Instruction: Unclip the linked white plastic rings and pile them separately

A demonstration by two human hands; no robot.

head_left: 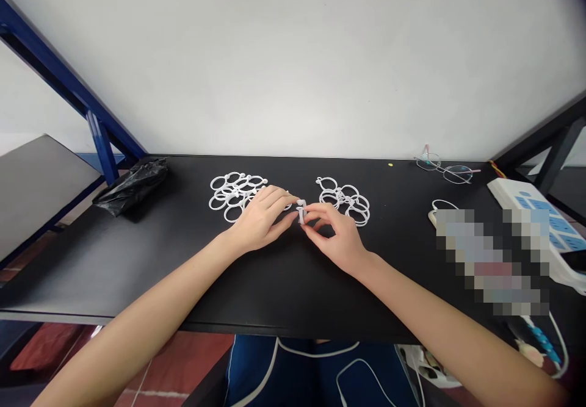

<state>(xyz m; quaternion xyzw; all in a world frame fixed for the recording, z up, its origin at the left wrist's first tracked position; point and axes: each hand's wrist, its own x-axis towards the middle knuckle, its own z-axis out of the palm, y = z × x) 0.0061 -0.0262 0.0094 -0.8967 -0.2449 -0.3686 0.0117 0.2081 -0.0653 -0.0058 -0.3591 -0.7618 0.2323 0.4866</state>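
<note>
Between my two hands, above the black table, is a small white plastic piece (301, 213); it may be a ring seen edge-on, but I cannot tell. My right hand (337, 236) pinches it from the right between thumb and fingertips. From the left, the thumb and fingers of my left hand (265, 216) close on its other side. Several white plastic rings with small eyelets (235, 195) lie in a pile behind and left of my left hand, which partly covers them. A second group of such rings (358, 204) rests just behind my right hand.
A black plastic bag (132, 187) lies at the table's left end. At the back right are eyeglasses (442, 168). A pixelated object (488, 260) with a cable and a white power strip (540, 227) occupy the right side. The wall (293, 71) borders the black table (151, 260).
</note>
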